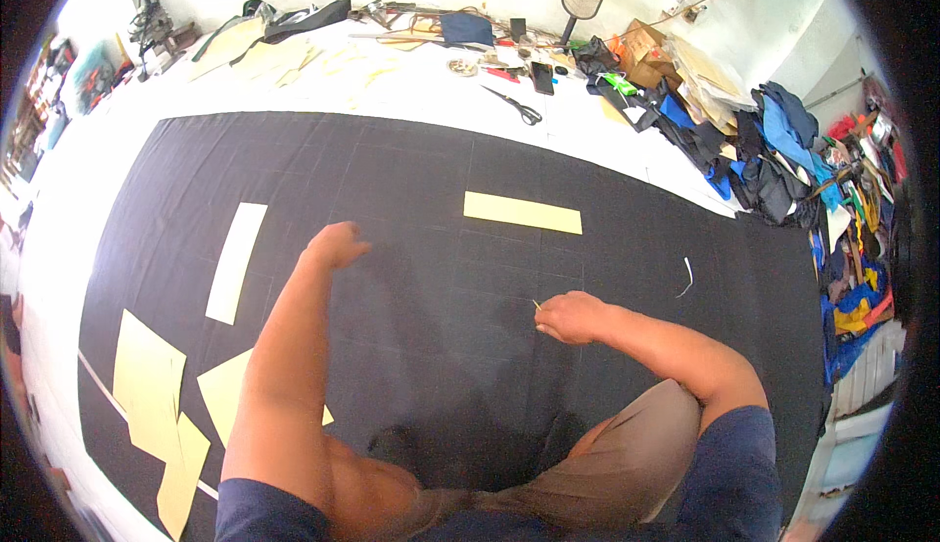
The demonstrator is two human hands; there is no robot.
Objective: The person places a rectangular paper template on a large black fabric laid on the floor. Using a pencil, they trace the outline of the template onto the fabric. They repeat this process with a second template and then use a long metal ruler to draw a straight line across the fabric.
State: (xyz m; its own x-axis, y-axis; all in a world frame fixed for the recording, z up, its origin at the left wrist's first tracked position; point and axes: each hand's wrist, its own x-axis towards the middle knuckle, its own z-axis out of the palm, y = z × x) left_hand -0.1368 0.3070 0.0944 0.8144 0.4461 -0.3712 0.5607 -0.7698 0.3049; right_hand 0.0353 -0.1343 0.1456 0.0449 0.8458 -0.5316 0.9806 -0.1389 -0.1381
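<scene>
While one black cloth [627, 248] covers the white table [411, 92], five pale yellow paper pieces lie on it: a strip [522, 212] ahead, a longer strip [236, 261] at left, three near the left edge. The left hand [335, 245] rests curled on the cloth, arm stretched forward. The right hand [571, 318], elbow bent, pinches a thin chalk sliver [537, 303] against the cloth.

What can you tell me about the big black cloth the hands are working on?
The black cloth looks like thin woven fabric, spread flat over a white table. Faint lines cross it in a grid. Pale yellow paper pieces lie on it. The left hand presses on it; the right hand touches it, holding a small pale marker.
</scene>
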